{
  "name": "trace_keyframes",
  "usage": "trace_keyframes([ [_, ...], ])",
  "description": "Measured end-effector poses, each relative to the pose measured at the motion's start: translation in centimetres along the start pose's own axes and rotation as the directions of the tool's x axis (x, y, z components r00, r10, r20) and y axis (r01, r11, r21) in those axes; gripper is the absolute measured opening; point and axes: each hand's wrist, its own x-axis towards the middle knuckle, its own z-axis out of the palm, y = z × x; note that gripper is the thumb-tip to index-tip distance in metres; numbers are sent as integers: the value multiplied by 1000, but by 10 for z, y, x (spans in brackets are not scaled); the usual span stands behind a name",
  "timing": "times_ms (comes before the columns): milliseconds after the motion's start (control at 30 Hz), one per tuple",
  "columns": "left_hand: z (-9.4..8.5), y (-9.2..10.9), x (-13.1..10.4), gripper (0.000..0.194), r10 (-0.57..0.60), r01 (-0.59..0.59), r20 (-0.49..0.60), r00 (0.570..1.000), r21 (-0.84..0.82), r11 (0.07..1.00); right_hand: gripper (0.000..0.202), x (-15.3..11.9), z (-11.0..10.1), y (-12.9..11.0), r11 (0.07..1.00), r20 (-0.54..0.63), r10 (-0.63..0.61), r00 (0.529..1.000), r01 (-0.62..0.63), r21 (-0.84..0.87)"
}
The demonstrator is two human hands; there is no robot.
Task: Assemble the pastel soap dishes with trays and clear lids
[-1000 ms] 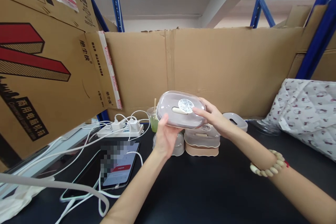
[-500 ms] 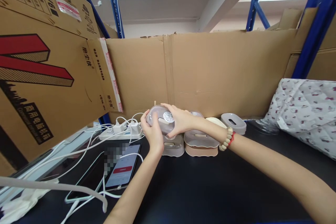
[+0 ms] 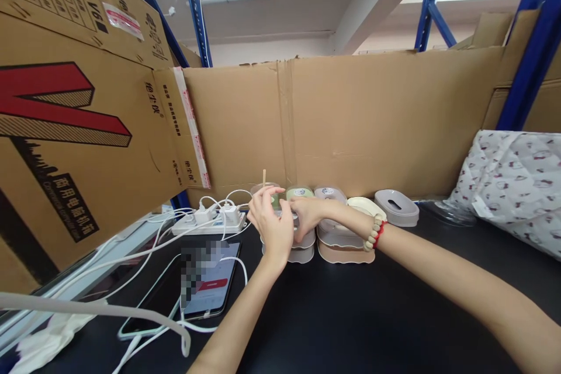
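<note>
My left hand (image 3: 272, 223) is over the left stack of small oval boxes, its fingers raised and bent around the clear-lidded top box. My right hand (image 3: 309, 215) has its fingers on the right side of that top box, hiding much of it. A grey scalloped box (image 3: 302, 254) is beneath. Beside it, to the right, stands a clear-lidded box on a peach box (image 3: 346, 254). Behind are a green-lidded box (image 3: 300, 192) and a pale box with a round sticker (image 3: 329, 194). A cream box (image 3: 364, 205) is partly behind my right forearm.
A grey box with a slotted top (image 3: 397, 208) stands at the right, near a patterned quilted bag (image 3: 521, 187). Two phones (image 3: 210, 289), a white power strip (image 3: 210, 225) and tangled cables lie left. A cardboard panel (image 3: 372, 123) stands behind.
The clear-lidded box that was tilted up between my hands is now down on the grey box. My hands have moved slightly right and lower, and the view has shifted a little.
</note>
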Motion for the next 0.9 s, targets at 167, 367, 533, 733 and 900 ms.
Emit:
trace_keyframes([
  [167, -1, 1, 0, 14, 28, -27, 18, 999, -34, 999, 90, -17, -20, -2, 996, 85, 87, 993, -85, -27],
  [367, 2, 4, -13, 14, 299, -291, 19, 954, -182, 939, 50, -81, -39, 73, 906, -402, 422, 813, -363, 216],
  [533, 4, 9, -24, 17, 422, -391, 95, 901, -243, 888, 52, -163, -14, 145, 551, -588, 741, 325, -794, 255],
  [733, 5, 15, -30, 18, 252, -170, 219, 943, -335, 927, 49, -209, 18, 179, 451, -577, 782, 234, -852, 265],
  [900, 9, 16, -34, 20, 115, -2, 276, 954, -380, 925, 50, -188, 22, 174, 537, -539, 761, 361, -817, 211],
])
